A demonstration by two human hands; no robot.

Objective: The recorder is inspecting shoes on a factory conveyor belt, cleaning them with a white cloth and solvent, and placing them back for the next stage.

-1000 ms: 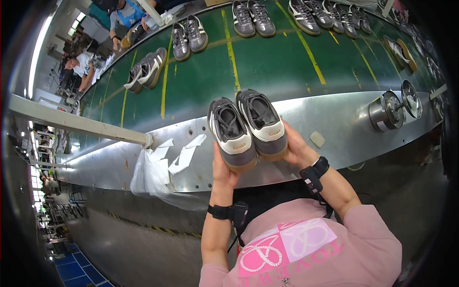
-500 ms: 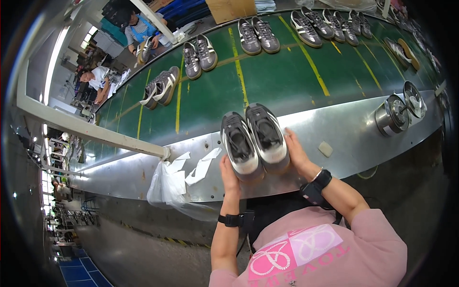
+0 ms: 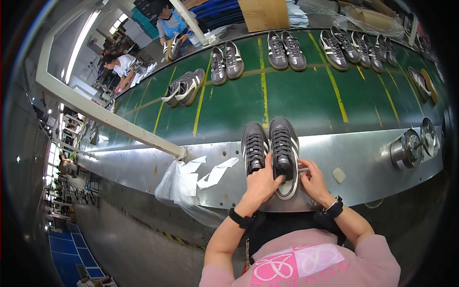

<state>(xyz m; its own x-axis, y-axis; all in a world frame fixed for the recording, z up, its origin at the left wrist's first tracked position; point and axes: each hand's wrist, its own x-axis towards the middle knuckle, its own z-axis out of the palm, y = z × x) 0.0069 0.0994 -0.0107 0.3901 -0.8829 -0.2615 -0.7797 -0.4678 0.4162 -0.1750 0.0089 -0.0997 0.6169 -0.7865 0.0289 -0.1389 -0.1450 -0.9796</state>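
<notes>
A pair of grey sneakers with white stripes lies side by side, toes pointing away, on the metal ledge [image 3: 363,148] at the near edge of a green conveyor belt [image 3: 296,103]. My left hand [image 3: 260,184] reaches across the heel of the left sneaker [image 3: 253,143], its fingers hooked into the opening of the right sneaker [image 3: 285,138]. My right hand [image 3: 313,181] pinches that same shoe's heel side from the right. Both wrists wear black bands.
Several more pairs of grey sneakers [image 3: 282,48] stand spaced along the belt. A clear plastic bag [image 3: 179,191] and white paper strips [image 3: 215,172] hang on the ledge to my left. Two metal discs [image 3: 406,150] sit at right. Other people [image 3: 172,24] work across the belt.
The pair was held up from behind the heels by both hands. Now my left hand has shifted onto the right shoe's opening and my right hand onto its side.
</notes>
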